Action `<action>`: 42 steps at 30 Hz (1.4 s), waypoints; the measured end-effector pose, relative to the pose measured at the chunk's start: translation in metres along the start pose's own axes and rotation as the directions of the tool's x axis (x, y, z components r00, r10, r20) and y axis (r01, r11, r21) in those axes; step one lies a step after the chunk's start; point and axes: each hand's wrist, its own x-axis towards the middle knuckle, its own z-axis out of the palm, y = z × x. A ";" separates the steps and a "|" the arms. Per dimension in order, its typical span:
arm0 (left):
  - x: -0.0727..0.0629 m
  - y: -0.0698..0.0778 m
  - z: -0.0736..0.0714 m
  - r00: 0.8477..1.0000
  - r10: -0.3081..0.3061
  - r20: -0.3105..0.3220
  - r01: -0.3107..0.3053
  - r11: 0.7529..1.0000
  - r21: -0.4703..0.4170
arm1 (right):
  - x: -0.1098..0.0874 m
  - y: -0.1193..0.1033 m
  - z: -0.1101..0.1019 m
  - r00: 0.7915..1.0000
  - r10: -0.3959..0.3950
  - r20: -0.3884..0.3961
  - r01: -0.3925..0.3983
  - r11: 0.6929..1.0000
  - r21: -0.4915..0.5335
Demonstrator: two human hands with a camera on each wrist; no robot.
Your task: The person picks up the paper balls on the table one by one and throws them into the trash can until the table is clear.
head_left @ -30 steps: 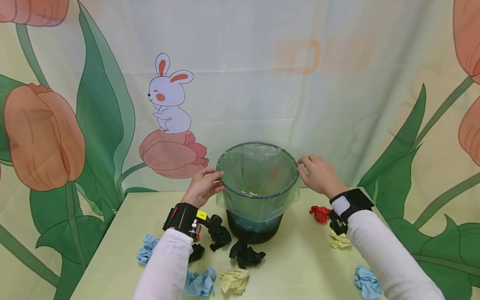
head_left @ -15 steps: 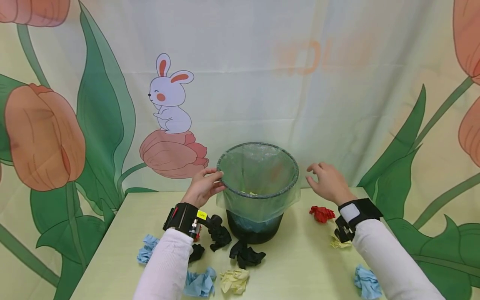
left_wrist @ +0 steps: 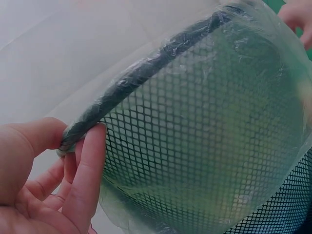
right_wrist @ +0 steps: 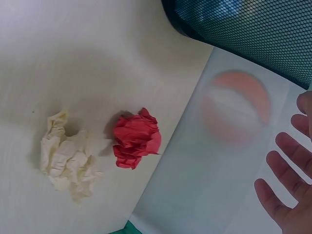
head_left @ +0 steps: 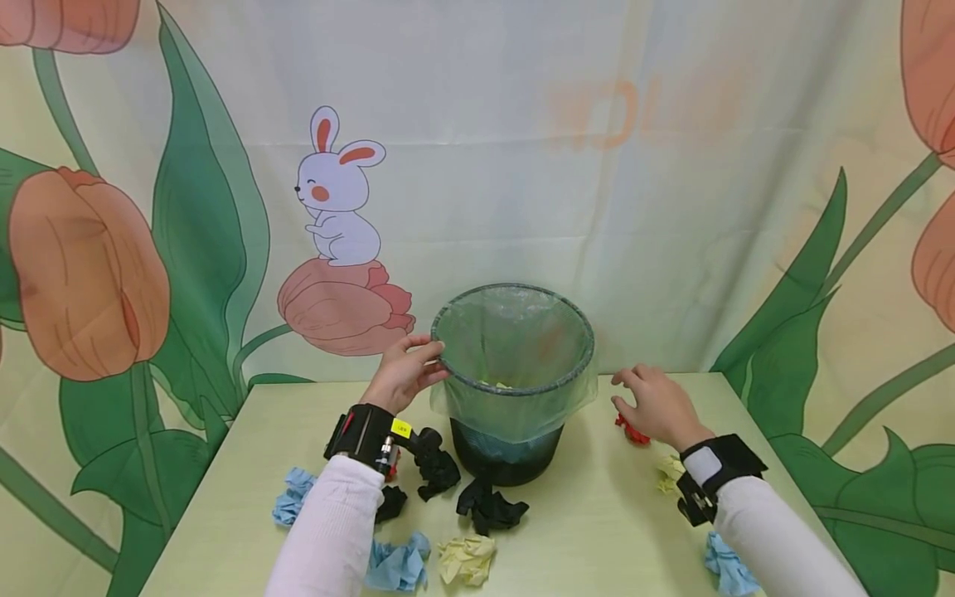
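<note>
1. My left hand (head_left: 403, 375) pinches the black mesh wastebasket (head_left: 507, 468) at its rim, thumb and fingers closed on it; it stands upright on the desk (head_left: 582, 539).
2. Green plastic liner (head_left: 515, 421) laps over that rim, hanging outside.
3. My right hand (head_left: 658, 406), right of the wastebasket and apart from it; fingers relaxed, spread.
4. Red crumpled paper (right_wrist: 137, 139) on the desk, pale yellow crumpled paper (right_wrist: 68, 158) just beside.
5. Black crumpled paper (head_left: 492, 509) in front of the wastebasket.

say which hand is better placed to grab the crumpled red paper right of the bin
Probably the right hand: it's empty and hovers near that crumpled red paper, while the left hand pinches the mesh bin's rim.
</note>
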 end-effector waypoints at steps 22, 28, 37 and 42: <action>0.000 0.000 -0.002 1.000 0.005 0.010 -0.005 1.000 0.007 | -0.050 0.011 0.021 1.000 -0.016 -0.005 0.016 0.999 -0.047; 0.000 -0.001 -0.001 1.000 0.001 0.015 -0.001 1.000 0.005 | -0.070 0.017 0.024 1.000 -0.002 0.008 0.002 0.998 -0.070; 0.001 -0.002 -0.001 1.000 0.010 0.024 -0.010 1.000 0.000 | -0.107 0.023 0.033 0.996 0.052 0.074 -0.048 0.997 -0.056; 0.001 -0.002 -0.001 1.000 0.011 0.022 -0.010 1.000 -0.004 | -0.122 0.024 0.036 0.989 0.086 0.117 -0.082 0.996 -0.043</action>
